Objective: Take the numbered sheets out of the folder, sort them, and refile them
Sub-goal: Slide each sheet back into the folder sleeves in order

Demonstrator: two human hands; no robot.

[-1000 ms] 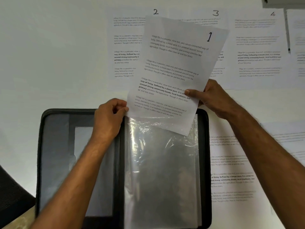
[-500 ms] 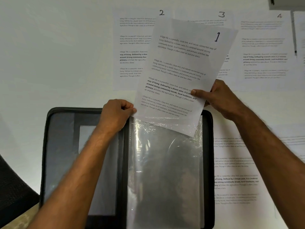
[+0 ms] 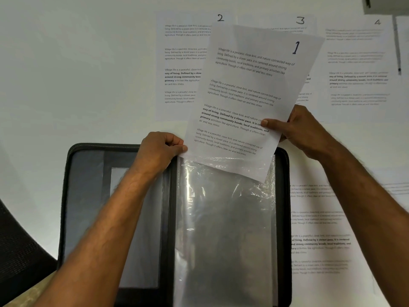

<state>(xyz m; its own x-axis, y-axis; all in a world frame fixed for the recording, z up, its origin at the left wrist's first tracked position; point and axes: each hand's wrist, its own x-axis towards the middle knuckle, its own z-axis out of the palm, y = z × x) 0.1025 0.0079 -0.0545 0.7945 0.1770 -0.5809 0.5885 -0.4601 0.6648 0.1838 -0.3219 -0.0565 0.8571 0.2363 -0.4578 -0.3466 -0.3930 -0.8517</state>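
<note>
At the top of the open folder point(image 3: 68, 196), sheet 1 point(image 3: 250, 96) is pinched by the right hand point(image 3: 296, 127), its lower edge just inside the plastic sleeve point(image 3: 223, 229). The sleeve mouth is gripped by the left hand point(image 3: 159, 151). The tilted sheet should be straightened, then slid down slowly.

Sheet 1 point(image 3: 250, 96) tilts, its lower edge tucked in the clear sleeve point(image 3: 223, 229) of the open black folder point(image 3: 284, 218) — sheets 2 point(image 3: 183, 63), 3 point(image 3: 303, 21), 4 point(image 3: 358, 67) lie flat beyond.
</note>
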